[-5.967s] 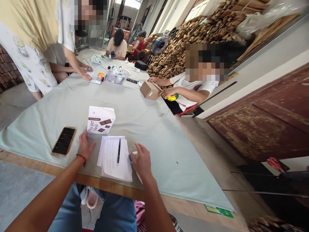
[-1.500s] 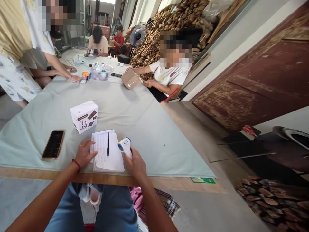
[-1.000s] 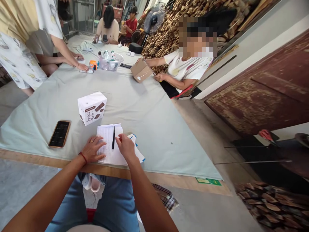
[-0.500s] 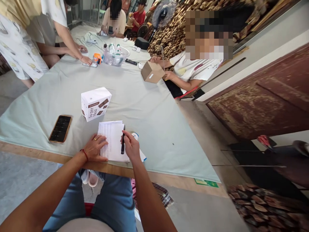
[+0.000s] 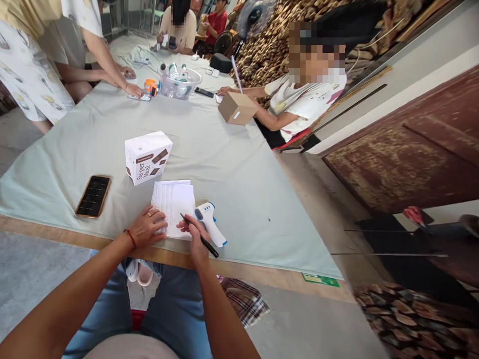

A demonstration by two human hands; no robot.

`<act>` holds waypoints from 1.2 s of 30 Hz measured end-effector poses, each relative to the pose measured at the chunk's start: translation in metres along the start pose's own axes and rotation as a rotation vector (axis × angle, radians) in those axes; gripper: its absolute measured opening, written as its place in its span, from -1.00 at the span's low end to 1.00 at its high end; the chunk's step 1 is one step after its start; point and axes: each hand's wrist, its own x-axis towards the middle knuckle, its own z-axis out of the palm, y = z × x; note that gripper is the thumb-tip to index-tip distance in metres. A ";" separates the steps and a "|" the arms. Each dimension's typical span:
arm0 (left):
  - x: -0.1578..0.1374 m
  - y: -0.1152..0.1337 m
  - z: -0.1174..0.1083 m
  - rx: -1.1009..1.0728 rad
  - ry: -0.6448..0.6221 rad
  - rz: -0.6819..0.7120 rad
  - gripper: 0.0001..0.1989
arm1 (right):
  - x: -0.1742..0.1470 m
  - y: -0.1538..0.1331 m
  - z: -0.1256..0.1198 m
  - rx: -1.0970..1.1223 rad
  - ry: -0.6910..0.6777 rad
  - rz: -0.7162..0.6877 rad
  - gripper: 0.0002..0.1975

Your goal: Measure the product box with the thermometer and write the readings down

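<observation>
Sheets of written paper (image 5: 181, 202) lie near the table's front edge. My left hand (image 5: 147, 227) rests flat on their left side, fingers spread. Over the lower right of the sheets, my right hand (image 5: 195, 237) pinches a black pen (image 5: 207, 246), its thin tip pointing up and left. Just right of that hand lies a white and blue infrared thermometer (image 5: 210, 223). Behind the paper stands a white box (image 5: 147, 157) printed "Super Meal". A phone in an orange-brown case (image 5: 94, 196) lies to the left, its screen dark with lit lines.
Across the pale green tablecloth (image 5: 239, 164) stands a clear basin (image 5: 187, 92) with bottles. A person at the right handles a cardboard box (image 5: 238, 108). Another person leans in at the left over a phone (image 5: 139, 96). An orange tape roll (image 5: 150, 88) sits beside the basin.
My right hand has moved down and turned the pen, whose thin tip now points up-left. The thermometer is now uncovered. The person at the right has shifted hands around the cardboard box.
</observation>
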 end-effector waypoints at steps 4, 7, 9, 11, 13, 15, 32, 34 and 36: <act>0.000 0.000 0.001 0.023 -0.010 0.011 -0.76 | 0.002 0.005 0.005 -0.123 0.026 -0.020 -0.82; 0.000 0.000 0.002 0.021 -0.005 0.011 -0.77 | 0.001 0.009 0.013 -0.145 0.041 -0.041 -0.86; -0.001 0.000 0.002 0.021 0.000 0.014 -0.76 | 0.000 0.012 0.018 -0.153 0.046 -0.045 -0.88; -0.001 0.000 0.002 0.020 0.001 0.018 -0.77 | -0.002 0.014 0.020 -0.164 0.049 -0.056 -0.89; -0.001 0.001 0.002 0.018 0.000 0.020 -0.77 | -0.002 0.015 0.021 -0.175 0.043 -0.074 -0.88; -0.001 0.001 0.002 0.019 0.004 0.016 -0.77 | -0.002 0.016 0.020 -0.188 0.034 -0.091 -0.87; -0.001 0.001 0.004 -0.002 -0.007 0.003 -0.76 | -0.001 0.024 0.018 -0.296 -0.001 -0.149 -0.84; -0.001 0.001 0.005 0.000 -0.006 0.005 -0.76 | -0.001 0.024 0.017 -0.295 -0.005 -0.150 -0.84; -0.001 0.001 0.005 0.002 -0.005 0.007 -0.76 | -0.001 0.024 0.017 -0.290 -0.011 -0.150 -0.85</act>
